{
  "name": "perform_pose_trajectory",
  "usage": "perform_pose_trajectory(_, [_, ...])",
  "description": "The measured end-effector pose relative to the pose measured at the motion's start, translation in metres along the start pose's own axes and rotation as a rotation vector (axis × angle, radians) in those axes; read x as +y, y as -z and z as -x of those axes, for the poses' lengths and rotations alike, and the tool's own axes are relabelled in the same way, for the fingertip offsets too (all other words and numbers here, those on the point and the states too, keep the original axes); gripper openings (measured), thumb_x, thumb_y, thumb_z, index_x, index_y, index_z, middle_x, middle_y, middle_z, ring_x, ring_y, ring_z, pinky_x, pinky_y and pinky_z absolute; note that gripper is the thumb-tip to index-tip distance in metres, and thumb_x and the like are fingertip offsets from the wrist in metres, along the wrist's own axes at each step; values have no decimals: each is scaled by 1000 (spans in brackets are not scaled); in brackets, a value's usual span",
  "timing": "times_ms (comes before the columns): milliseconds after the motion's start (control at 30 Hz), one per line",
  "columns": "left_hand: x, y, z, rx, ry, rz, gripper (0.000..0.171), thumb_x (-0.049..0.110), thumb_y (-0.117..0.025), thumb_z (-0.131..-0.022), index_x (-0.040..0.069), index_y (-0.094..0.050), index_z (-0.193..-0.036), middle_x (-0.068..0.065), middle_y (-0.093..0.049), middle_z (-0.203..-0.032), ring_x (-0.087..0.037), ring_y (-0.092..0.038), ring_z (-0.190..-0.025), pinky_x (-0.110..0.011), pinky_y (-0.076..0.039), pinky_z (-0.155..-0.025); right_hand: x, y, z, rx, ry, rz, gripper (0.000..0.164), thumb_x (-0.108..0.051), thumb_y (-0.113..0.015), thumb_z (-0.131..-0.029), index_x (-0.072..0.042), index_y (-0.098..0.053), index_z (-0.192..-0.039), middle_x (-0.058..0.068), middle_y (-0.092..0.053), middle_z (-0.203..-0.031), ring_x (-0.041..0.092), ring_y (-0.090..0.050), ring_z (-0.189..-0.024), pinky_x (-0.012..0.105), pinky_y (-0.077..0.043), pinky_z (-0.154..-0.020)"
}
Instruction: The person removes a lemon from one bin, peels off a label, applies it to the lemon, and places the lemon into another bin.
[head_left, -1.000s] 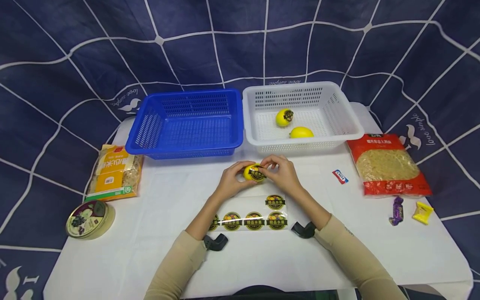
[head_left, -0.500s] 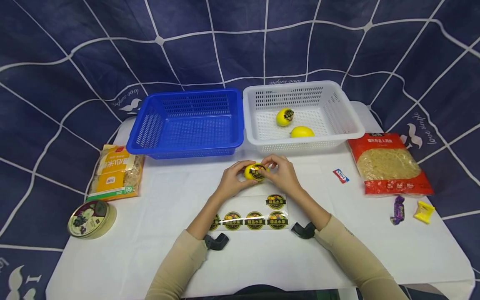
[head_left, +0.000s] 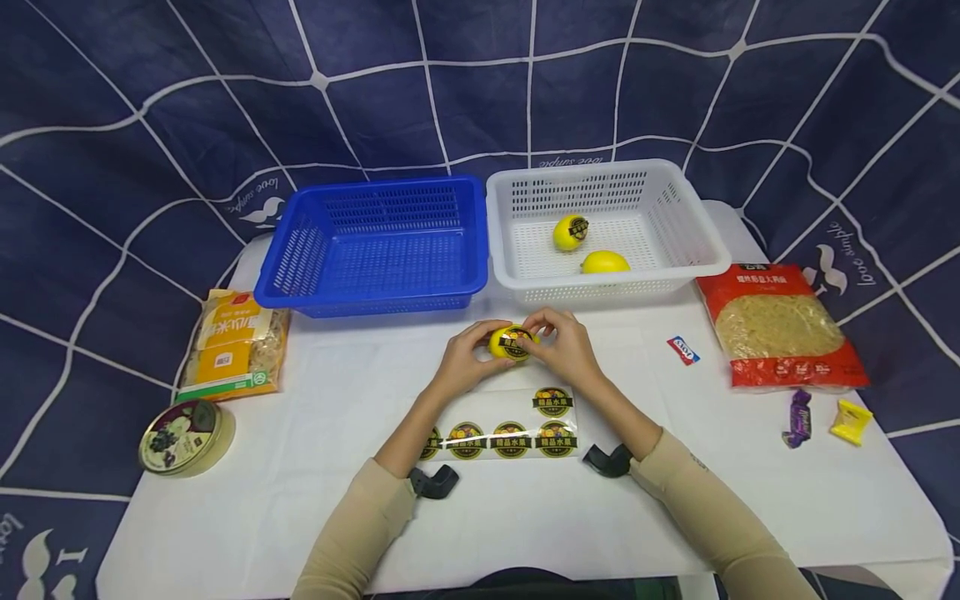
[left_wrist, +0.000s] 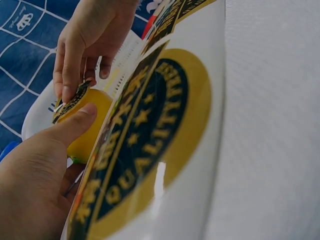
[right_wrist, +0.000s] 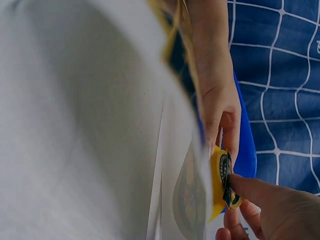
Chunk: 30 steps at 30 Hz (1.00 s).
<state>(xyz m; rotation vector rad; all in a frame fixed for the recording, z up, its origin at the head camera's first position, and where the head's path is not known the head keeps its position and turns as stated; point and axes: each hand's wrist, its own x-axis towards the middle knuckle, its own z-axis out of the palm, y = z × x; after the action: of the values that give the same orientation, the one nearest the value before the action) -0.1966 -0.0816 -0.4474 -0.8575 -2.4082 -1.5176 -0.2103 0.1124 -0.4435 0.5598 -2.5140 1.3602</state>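
Note:
A yellow lemon [head_left: 496, 342] is held by my left hand [head_left: 467, 360], with thumb and fingers around its left side. On the lemon's right side lies a round black-and-gold sticker [head_left: 514, 341]. The right hand [head_left: 567, 348] pinches this sticker at its right edge; in the right wrist view its thumb presses on the sticker [right_wrist: 225, 175]. Part of the sticker's rim stands off the lemon [left_wrist: 85, 142] in the left wrist view. Under the wrists, a clear sheet [head_left: 480, 404] with several matching stickers lies on the white table [head_left: 525, 508].
Behind the hands stand a blue basket [head_left: 371, 304] and a white basket [head_left: 600, 283]; two lemons [head_left: 606, 262] lie in the white one. Food bags [head_left: 236, 342] and a round tin [head_left: 183, 437] are at left. At right are a red bag [head_left: 780, 325] and small wrapped candies [head_left: 798, 419].
The right thumb has shifted slightly over the sticker's right part. Both hands otherwise stay in place around the lemon.

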Motion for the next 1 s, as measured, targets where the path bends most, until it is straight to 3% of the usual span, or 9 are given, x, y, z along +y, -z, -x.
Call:
perform_pose_trajectory(600, [-1,1,0,-13,37,12,54,2,-79,-70,-4,-57,-119,-17,-59,-115,-30,-59,-98,-33,-51,-86,12,-3,-1,18,70,11,25,-24,-80,-73,-10,-69,-90,1,-63,-83,20,-53,-78,32,-46,-67])
perform_pose_trajectory(867, [-5,1,1,-8,30,33,54,0,-78,-69,-4,-56,-119,-18,-59,-117,-31,-59,-101,-35,-50,-88,14,2,1,11,198,189,29,-34,-80,-71,-14,-71,-91,-2,-61,-82,15,-52,-75,30,-42,-67])
perform_pose_trajectory(1000, [-7,1,2,-6,32,39,56,1,-79,-69,-4,-56,-120,-19,-58,-118,-32,-58,-103,-33,-49,-89,17,4,2,-13,225,211,33,-36,-81,-69,-16,-70,-94,-1,-60,-83,15,-52,-76,30,-42,-67])
